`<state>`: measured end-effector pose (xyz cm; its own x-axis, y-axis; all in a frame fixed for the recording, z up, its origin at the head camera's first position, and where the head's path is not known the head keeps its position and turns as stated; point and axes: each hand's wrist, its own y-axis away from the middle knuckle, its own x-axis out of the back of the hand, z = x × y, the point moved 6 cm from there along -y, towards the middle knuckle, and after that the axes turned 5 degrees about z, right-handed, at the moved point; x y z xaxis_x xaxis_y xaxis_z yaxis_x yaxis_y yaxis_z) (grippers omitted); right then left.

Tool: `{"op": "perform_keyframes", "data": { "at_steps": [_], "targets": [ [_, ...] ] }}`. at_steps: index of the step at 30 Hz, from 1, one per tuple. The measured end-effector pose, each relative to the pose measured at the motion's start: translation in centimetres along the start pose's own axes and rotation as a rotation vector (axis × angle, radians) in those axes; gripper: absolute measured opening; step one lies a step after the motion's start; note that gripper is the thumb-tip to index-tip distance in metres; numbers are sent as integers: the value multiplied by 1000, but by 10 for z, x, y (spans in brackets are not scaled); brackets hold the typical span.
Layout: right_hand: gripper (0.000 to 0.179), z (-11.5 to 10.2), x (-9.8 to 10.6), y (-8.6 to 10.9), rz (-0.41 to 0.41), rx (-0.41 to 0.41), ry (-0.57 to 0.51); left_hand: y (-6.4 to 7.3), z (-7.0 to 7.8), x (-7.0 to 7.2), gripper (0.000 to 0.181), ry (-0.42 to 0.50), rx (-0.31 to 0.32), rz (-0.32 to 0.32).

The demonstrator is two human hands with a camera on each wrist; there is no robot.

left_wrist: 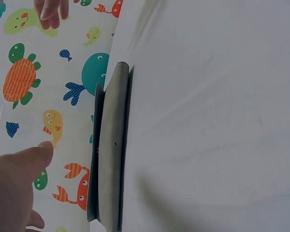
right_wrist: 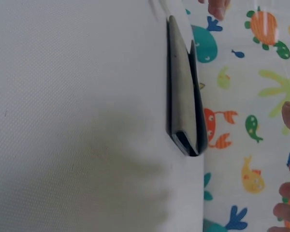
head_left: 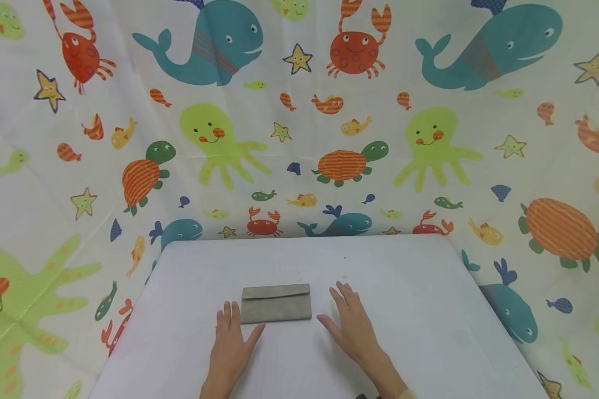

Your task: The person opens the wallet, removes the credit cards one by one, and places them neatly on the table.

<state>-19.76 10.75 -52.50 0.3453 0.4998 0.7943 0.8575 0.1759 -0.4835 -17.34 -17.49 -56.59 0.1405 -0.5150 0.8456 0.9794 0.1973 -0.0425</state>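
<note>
A flat grey-beige case (head_left: pixel 277 309) with a fold-over flap lies on the white table, its long side running left to right. My left hand (head_left: pixel 229 349) is just to its near left, fingers straight and thumb spread toward the case's lower edge. To the right of the case my right hand (head_left: pixel 353 327) hovers with spread fingers, apart from it and holding nothing. In the left wrist view the case (left_wrist: pixel 112 150) appears edge-on, with its flap slightly lifted. The right wrist view shows the case's (right_wrist: pixel 182 87) folded end.
The white table (head_left: pixel 419 310) reaches back to a cloth backdrop (head_left: pixel 299 166) printed with whales, crabs, turtles and octopuses. This cloth also hangs along the left and right sides of the table.
</note>
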Motion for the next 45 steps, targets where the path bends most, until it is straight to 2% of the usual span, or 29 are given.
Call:
{"op": "perform_keyframes", "data": {
  "at_steps": [7,14,23,32,38,45],
  "targets": [
    [67,-9,-13,-7,-10,44,-19,-3,0,-5,96,28,14,49],
    [64,-19,-27,-7,14,99,-11,-3,-3,-13,94,37,65,42],
    [62,-29,-38,-10,42,169,14,-2,-5,-16,90,57,50,88],
    [59,-36,-57,-20,-3,193,79,-10,-3,-25,89,88,65,104],
    [57,-39,-66,-28,21,251,106,-13,0,-27,89,82,32,116],
    [54,-36,-80,-42,-44,260,111,-20,4,-31,90,97,45,108]
  ]
}}
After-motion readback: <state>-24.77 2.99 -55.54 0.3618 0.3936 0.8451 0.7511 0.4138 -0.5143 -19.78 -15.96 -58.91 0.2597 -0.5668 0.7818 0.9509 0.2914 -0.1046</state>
